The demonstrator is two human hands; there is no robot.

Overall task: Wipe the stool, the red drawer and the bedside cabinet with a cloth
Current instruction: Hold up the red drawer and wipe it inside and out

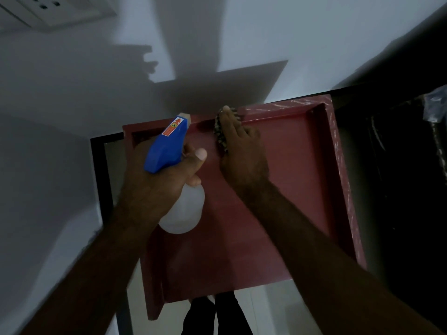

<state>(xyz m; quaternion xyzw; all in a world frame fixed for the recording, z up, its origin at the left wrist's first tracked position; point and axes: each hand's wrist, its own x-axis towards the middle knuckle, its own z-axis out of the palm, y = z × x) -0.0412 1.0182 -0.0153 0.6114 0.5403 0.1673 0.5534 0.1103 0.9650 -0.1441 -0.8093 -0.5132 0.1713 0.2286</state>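
Left hand is gripping a spray bottle; flat-fingered right hand is pressing a patterned cloth on the far edge of the red drawer.

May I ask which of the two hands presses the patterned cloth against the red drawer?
The right hand: its fingers press the patterned cloth against the far wall of the red drawer, while the left hand grips the blue-topped white spray bottle.

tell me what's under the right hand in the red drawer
A speckled dark-and-pale cloth peeks out beside the forefinger of the right hand, pressed at the far wall of the shallow red drawer. The hand covers most of it, so its shape is hidden.
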